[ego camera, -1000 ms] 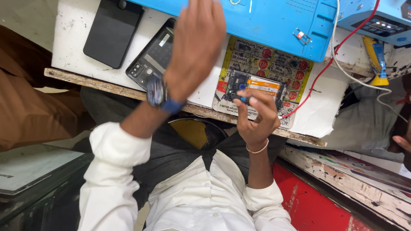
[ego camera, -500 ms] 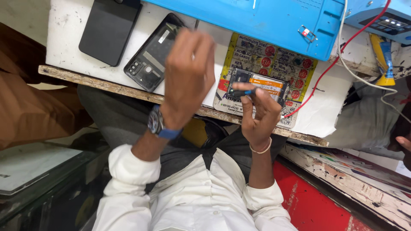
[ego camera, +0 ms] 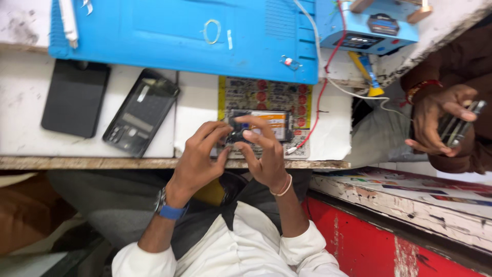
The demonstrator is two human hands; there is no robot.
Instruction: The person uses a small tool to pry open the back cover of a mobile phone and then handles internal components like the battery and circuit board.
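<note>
Both hands meet over an opened phone (ego camera: 261, 125) that lies near the front edge of the white worktop (ego camera: 195, 110), on a printed paper sheet (ego camera: 266, 95) just this side of the blue mat (ego camera: 179, 36). The left hand (ego camera: 197, 164) has its fingers curled in and pinched at the phone's left end, and the right hand (ego camera: 264, 154) arches over it with fingertips pressed down on the same end — whether a small tool or part is held between them cannot be told, since the fingers cover that spot. To do this well, the phone should stay flat on the sheet, steadied by one hand while the other works with light, even pressure, because exposed boards and thin cables bend or tear easily; it would help to keep the red wire (ego camera: 320, 102) to the right out of the way. The phone looks dark with its inside showing: an orange-and-white block, likely the battery, fills its right part, and darker parts sit at the left end. To the left lie a second opened phone frame (ego camera: 141, 113) and a dark flat panel (ego camera: 76, 97), well apart from the hands. At far right another person's hand (ego camera: 435, 120) holds a phone-like thing.
</note>
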